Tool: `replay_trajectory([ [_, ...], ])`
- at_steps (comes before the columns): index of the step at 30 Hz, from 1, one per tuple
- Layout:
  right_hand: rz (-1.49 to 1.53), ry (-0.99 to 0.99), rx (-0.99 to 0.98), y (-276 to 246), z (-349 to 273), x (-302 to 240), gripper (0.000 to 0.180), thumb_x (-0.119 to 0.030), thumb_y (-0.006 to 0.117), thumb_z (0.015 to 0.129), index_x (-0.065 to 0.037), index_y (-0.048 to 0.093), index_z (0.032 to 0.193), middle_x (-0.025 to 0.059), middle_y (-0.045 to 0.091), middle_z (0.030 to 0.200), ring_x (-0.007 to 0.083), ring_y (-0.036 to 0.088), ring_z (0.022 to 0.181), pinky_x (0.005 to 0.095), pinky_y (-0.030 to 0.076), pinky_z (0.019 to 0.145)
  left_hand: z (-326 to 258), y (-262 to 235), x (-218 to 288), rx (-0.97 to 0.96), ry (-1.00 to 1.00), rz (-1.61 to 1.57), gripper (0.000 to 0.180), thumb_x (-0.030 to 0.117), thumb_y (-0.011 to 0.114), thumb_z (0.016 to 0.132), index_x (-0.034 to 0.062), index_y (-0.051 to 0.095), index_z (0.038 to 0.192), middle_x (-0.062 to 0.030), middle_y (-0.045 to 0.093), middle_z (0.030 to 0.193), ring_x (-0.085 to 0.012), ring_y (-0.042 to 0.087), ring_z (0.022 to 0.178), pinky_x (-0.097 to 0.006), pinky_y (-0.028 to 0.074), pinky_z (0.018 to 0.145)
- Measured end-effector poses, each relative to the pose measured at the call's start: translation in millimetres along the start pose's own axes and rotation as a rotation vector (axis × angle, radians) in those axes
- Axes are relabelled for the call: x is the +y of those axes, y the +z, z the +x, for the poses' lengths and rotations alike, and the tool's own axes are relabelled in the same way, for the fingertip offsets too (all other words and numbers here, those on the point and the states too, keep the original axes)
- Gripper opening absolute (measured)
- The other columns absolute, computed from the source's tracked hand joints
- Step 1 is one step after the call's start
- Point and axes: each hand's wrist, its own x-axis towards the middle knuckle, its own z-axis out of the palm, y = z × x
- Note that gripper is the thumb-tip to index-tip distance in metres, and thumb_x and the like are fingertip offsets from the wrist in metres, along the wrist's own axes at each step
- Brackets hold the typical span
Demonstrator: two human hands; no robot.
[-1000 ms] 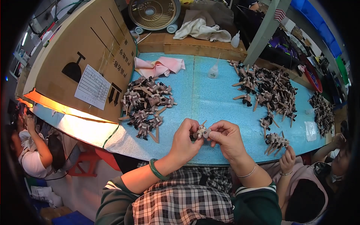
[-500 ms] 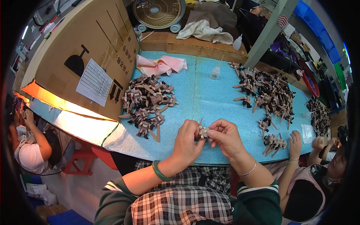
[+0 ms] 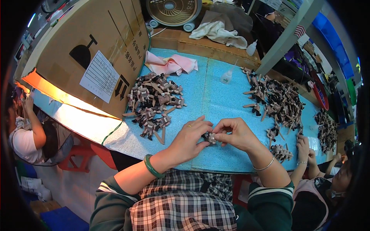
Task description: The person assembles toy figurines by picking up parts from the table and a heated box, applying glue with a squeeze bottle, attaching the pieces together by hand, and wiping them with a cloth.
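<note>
Near the table's front edge, a small toy figure [image 3: 211,138] with pale and dark parts is held between my two hands. My left hand [image 3: 190,139] grips it from the left with thumb and fingers. From the right, my right hand [image 3: 233,134] pinches its pale part between thumb and forefinger. Fingers hide much of the figure. Beyond my left hand lies a heap of similar brown and black figures [image 3: 154,99], several with flat tan strips sticking out. A larger heap of figures [image 3: 275,100] spreads at the right.
A large cardboard box [image 3: 115,34] stands at the left, lit orange beneath. Pink cloth [image 3: 171,63] and a white dropper bottle [image 3: 226,78] lie farther back on the blue tabletop [image 3: 208,96]. A fan [image 3: 173,11] stands behind. At the right, a co-worker's hand [image 3: 303,145] is near more figures.
My view has shifted slightly. The figure in my hands has been turned, its dark part now showing. My left fingers have stretched out more, and the co-worker's hands at the right have moved.
</note>
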Motion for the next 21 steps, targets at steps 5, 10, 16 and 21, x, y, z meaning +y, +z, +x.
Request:
replay_trajectory([
  [5,-0.026,0.036,-0.033,-1,0,2,0.009,-0.008,0.067,0.081,-0.001,0.065,0.086,0.0043,0.065,0.078,0.0081,0.06,0.067,0.0214,0.051,0.054,-9,6,0,0.015,-0.078,-0.004,0.031,0.007,0.075,0.068,0.0051,0.055,0.091,-0.0131,0.061,0.096,-0.0355,0.052,0.114,-0.045,0.04,0.093],
  [10,-0.001,0.074,-0.08,2,6,-1,0.009,-0.01,0.067,0.081,-0.001,0.066,0.084,0.0022,0.064,0.074,0.0064,0.057,0.066,0.0212,0.049,0.053,-11,9,-1,0.1,-0.05,0.01,0.029,0.008,0.077,0.066,0.0043,0.055,0.085,-0.0128,0.061,0.089,-0.0342,0.056,0.107,-0.045,0.04,0.089],
  [16,-0.088,0.096,-0.066,3,7,0,0.01,-0.01,0.068,0.08,-0.001,0.064,0.078,0.0021,0.063,0.073,0.0067,0.056,0.066,0.0214,0.048,0.052,-13,12,-2,0.112,-0.069,0.024,0.029,0.009,0.078,0.064,0.0045,0.056,0.083,-0.0118,0.061,0.089,-0.0328,0.057,0.105,-0.043,0.041,0.089],
  [21,-0.082,-0.059,-0.004,6,3,10,0.009,-0.007,0.07,0.079,0.0,0.064,0.075,0.004,0.06,0.075,0.0083,0.056,0.062,0.0208,0.048,0.052,-13,14,-2,0.141,-0.051,0.037,0.028,0.01,0.078,0.064,0.005,0.056,0.081,-0.0107,0.061,0.087,-0.0319,0.057,0.104,-0.043,0.041,0.087],
])
